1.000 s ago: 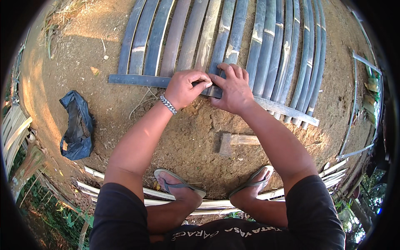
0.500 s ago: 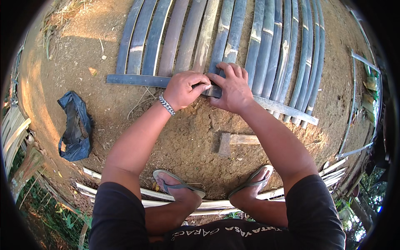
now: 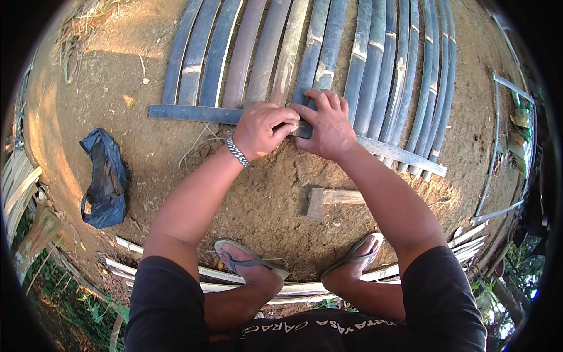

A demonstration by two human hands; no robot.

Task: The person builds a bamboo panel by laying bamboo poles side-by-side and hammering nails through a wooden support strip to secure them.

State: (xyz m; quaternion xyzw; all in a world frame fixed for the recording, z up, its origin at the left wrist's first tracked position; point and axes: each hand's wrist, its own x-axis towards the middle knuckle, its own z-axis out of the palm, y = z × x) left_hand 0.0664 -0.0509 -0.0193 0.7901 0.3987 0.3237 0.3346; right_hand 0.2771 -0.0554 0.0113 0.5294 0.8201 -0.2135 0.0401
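Note:
Long split-bamboo slats (image 3: 220, 58) lie side by side on the ground, their near ends over a bamboo crosspiece (image 3: 193, 113). My left hand (image 3: 261, 130), with a chain bracelet at its wrist, is closed in a pinch at the middle of the crosspiece. Whatever its fingertips hold is too small and hidden to make out. Right beside it, my right hand (image 3: 329, 128) grips the crosspiece and the slat end there, thumb toward the left fingertips. A hammer (image 3: 316, 203) with a wooden handle rests on the soil below my right hand.
At the left lies an open dark plastic bag (image 3: 107, 193), its contents unclear. Pale bamboo strips (image 3: 299, 288) run across the ground by my sandalled feet (image 3: 252, 264). More thin strips (image 3: 497, 141) stand at the right edge, near greenery.
My left fingers have shifted slightly at the crosspiece, and the pale spot at their tips shows less. My right hand keeps its place, and the slats have not moved.

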